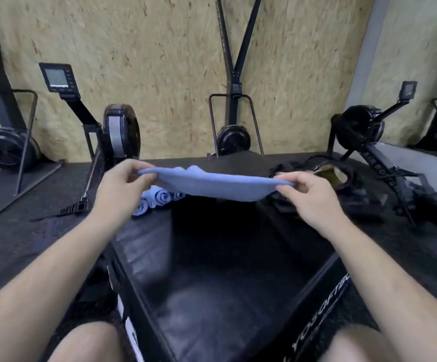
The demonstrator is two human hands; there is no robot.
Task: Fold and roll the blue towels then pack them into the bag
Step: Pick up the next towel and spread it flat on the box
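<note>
A blue towel [212, 185] hangs stretched in the air between my hands, above a black padded box [212, 270]. My left hand [122, 184] pinches its left corner and my right hand [308, 197] pinches its right corner. Several rolled blue towels [157, 198] lie on the far left part of the box top, partly hidden behind the held towel. A black bag [342, 178] with an open mouth sits on the floor to the right, beyond my right hand.
Rowing machines stand around: one at the left [113, 137] with a monitor, one at the right [368, 142], and black upright machines against the chipboard wall [160, 61]. The floor is dark rubber matting [16, 231]. My knees show at the bottom edge.
</note>
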